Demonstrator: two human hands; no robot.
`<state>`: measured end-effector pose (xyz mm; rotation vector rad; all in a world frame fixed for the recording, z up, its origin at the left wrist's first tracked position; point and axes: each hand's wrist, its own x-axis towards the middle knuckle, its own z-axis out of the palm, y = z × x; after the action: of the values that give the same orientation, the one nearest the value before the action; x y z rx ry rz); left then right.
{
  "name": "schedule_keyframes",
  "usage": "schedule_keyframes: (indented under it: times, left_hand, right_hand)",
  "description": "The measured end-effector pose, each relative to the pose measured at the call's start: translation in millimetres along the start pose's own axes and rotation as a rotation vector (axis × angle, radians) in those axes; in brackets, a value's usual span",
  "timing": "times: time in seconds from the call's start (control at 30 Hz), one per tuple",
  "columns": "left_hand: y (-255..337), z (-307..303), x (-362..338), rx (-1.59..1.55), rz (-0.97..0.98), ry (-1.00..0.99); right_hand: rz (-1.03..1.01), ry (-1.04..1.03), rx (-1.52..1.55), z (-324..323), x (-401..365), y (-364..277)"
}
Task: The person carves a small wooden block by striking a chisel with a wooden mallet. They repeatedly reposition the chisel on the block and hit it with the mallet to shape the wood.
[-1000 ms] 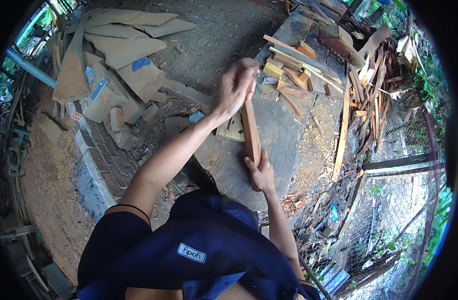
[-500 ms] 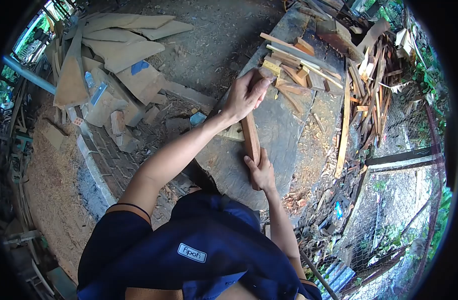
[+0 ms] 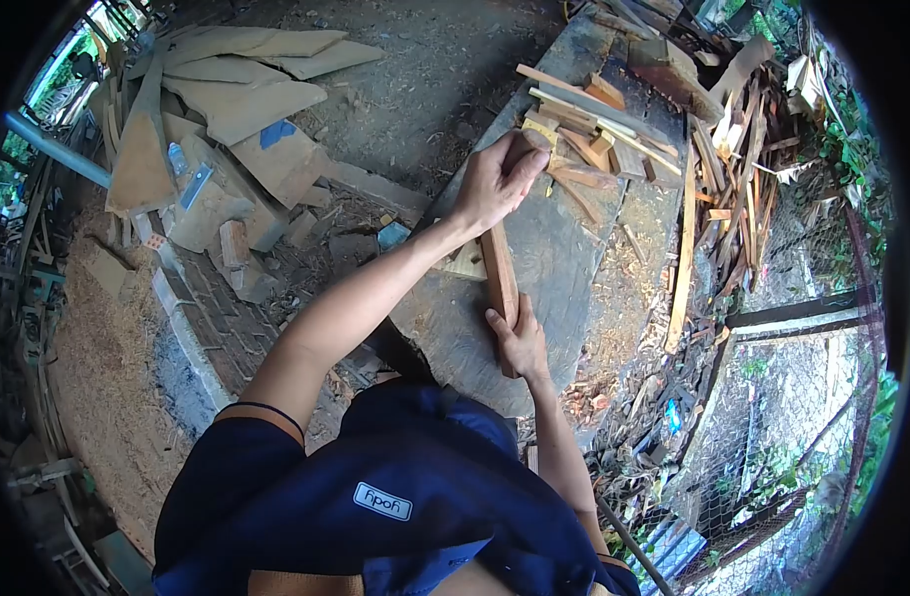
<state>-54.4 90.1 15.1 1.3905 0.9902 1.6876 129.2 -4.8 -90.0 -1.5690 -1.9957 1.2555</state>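
Observation:
A reddish-brown wooden strip (image 3: 500, 270) lies lengthwise on the worn dark workbench (image 3: 554, 298). My right hand (image 3: 521, 343) is wrapped around its near end, the thumb on the left side. Over the far end, my left hand (image 3: 495, 184) is closed around a brown wooden piece with a rounded end (image 3: 528, 147). That hand covers the far part of the strip, and most of the rounded piece is hidden in its fingers. A pale wood piece (image 3: 467, 262) with a dark hole sits beside the strip on the left.
Several cut sticks and blocks (image 3: 604, 129) are heaped at the bench's far end. Long offcuts (image 3: 738, 199) lean to the right, near wire netting (image 3: 763, 447). Flat wooden boards (image 3: 241, 104) are stacked at the far left, with sawdust (image 3: 102, 368) on the ground below.
My left hand has shifted slightly right, and the rounded piece in it has tilted a little. My right hand and the wooden strip have stayed in place.

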Motion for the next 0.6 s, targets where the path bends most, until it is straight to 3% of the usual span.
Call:
schedule_keyframes:
  times: [0.37, 0.47, 0.53, 0.57, 0.6]
  left_hand:
    - [-10.4, -0.4, 4.3, -0.01, -0.046, -0.015]
    - [-12.3, 9.2, -5.9, 0.192, 0.082, 0.019]
    - [-6.7, 15.8, -14.2, 0.39, 0.278, -0.003]
    - [1.5, 20.3, -20.4, 0.372, 0.158, -0.017]
    - [3.4, 22.3, -21.8, 0.374, 0.163, -0.015]
  right_hand:
    - [0.011, -0.009, 0.016, -0.8, 0.0, -1.0]
    - [0.033, -0.011, 0.042, -0.2, 1.4, 1.0]
    - [-0.03, 0.016, 0.081, 0.5, 5.5, 7.5]
    - [-0.034, 0.019, 0.079, -4.2, 6.3, 6.7]
    - [0.074, 0.014, 0.256, -11.2, 8.1, 5.6]
